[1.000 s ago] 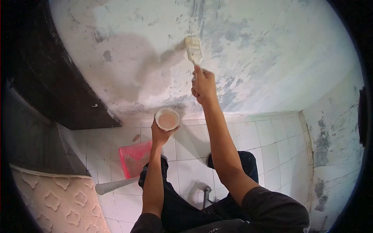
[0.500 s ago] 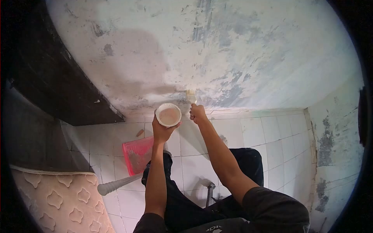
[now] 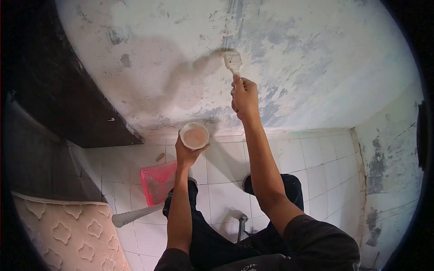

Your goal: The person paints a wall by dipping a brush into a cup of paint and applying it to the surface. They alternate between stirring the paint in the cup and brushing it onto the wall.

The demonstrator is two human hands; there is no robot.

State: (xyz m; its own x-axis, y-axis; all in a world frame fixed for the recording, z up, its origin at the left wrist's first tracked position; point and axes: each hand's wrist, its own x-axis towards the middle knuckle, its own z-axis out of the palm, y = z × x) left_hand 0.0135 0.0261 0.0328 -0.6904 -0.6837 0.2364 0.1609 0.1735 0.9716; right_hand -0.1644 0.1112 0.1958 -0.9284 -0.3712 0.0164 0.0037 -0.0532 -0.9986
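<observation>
My left hand [image 3: 187,155] is wrapped round a small white cup [image 3: 195,135], held upright with pale pinkish stuff inside. In my right hand [image 3: 244,95] is the handle of a paintbrush [image 3: 233,60], its head smeared whitish and raised against the wall [image 3: 181,54]. The brush appears to touch the wall beside a dark grey vertical streak, though exact contact is hard to make out. Patchy white coating with grey marks covers this wall.
A pink dustpan [image 3: 158,183] lies on the white tiled floor [image 3: 226,194], with a small brown piece [image 3: 160,156] near it. At lower left is a patterned mattress [image 3: 68,230]; a dark panel [image 3: 86,99] stands at left. A hammer-like tool [image 3: 242,226] lies between my legs.
My right hand has carried the paintbrush up the wall from near its foot to beside the grey streak. The left hand and cup stay nearly in place.
</observation>
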